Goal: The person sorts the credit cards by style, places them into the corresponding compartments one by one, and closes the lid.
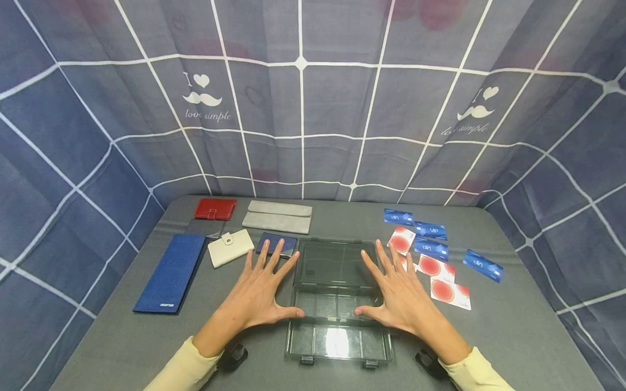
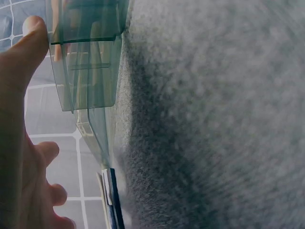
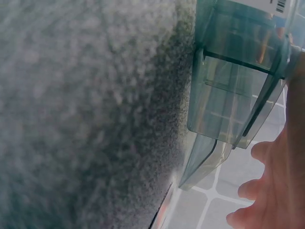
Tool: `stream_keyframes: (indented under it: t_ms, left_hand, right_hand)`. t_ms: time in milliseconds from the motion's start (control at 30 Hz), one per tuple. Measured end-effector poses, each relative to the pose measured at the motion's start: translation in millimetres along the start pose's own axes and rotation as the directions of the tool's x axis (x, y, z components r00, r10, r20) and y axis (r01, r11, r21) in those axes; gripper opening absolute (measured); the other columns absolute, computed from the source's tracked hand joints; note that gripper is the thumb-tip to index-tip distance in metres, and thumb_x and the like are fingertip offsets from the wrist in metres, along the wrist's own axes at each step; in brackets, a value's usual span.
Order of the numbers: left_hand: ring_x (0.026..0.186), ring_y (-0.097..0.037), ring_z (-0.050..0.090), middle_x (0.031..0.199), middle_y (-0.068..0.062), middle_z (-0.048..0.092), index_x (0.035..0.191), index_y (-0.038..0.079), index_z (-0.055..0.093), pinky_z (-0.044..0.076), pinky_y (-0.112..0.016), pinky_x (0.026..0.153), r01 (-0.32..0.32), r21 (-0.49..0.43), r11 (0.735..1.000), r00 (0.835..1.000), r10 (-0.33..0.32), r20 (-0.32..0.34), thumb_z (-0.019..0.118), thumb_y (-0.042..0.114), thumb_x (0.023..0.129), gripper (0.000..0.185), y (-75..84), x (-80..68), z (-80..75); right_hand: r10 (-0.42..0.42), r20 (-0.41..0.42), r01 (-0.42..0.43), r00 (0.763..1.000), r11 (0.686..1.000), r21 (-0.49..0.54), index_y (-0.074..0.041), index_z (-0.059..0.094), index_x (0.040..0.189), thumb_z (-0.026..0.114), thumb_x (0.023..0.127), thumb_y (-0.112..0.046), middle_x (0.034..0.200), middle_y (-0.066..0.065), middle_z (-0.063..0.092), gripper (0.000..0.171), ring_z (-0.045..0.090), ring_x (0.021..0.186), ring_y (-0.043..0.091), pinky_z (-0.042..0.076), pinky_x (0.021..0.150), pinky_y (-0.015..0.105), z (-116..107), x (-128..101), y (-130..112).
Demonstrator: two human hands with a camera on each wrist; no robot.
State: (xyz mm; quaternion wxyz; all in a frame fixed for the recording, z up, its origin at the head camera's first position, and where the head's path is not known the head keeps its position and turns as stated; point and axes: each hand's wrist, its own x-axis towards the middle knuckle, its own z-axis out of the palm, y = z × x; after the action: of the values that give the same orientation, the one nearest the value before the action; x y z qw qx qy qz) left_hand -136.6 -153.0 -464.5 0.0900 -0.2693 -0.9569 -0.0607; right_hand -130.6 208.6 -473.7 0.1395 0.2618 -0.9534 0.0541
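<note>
Judging the translucent green rectangular plastic box [image 1: 337, 304], open on grey tabletop [image 1: 259, 358] between released left grip [image 1: 258, 296] and released right grip [image 1: 402, 298], as light, stiff, rather slippery, better hold both side walls [image 1: 289, 339].

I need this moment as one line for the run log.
left hand: spread, empty; right hand: spread, empty; transparent box: between hands, contact unclear; cards: right of box; long blue wallet: left of box

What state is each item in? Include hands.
Compartment box: lid open
Red wallet: closed
Grey flap wallet: closed
Cream snap wallet: closed
Long blue wallet: closed
Small navy wallet: can't tell
Dark grey item: unclear
Blue VIP cards: flat, loose
Red-and-white cards: flat, loose
Left hand: fingers spread
Right hand: fingers spread
</note>
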Motion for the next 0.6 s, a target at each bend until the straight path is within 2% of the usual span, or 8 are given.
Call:
stream_keyframes:
  t_ms: [367, 600]
  left_hand:
    - [0.161, -0.052, 0.014, 0.178, -0.019, 0.016, 0.171, 0.024, 0.033, 0.023, -0.080, 0.119, -0.005, -0.014, 1.000, 1.000, 0.005, -0.003, 0.064, 0.095, 0.074, 0.124, -0.1, 0.7, 0.7]
    - [0.162, -0.051, 0.014, 0.179, -0.018, 0.011, 0.172, 0.025, 0.031, 0.023, -0.078, 0.120, -0.019, -0.028, 0.999, 1.000, 0.019, 0.006, 0.066, 0.093, 0.075, 0.123, -0.3, 0.3, -5.3]
  right_hand:
    - [-0.009, -0.004, 0.009, 1.000, 1.000, 0.024, -0.017, 0.039, 0.168, 0.055, 0.081, -0.095, 0.175, 0.025, 0.024, 0.118, 0.031, 0.155, 0.057, 0.027, 0.116, 0.080, 1.0, -3.3, 2.8]
    - [-0.024, 0.000, 0.023, 1.000, 0.999, 0.023, -0.018, 0.037, 0.169, 0.067, 0.081, -0.086, 0.176, 0.022, 0.023, 0.115, 0.030, 0.156, 0.055, 0.026, 0.119, 0.076, -5.6, -4.1, 10.2]
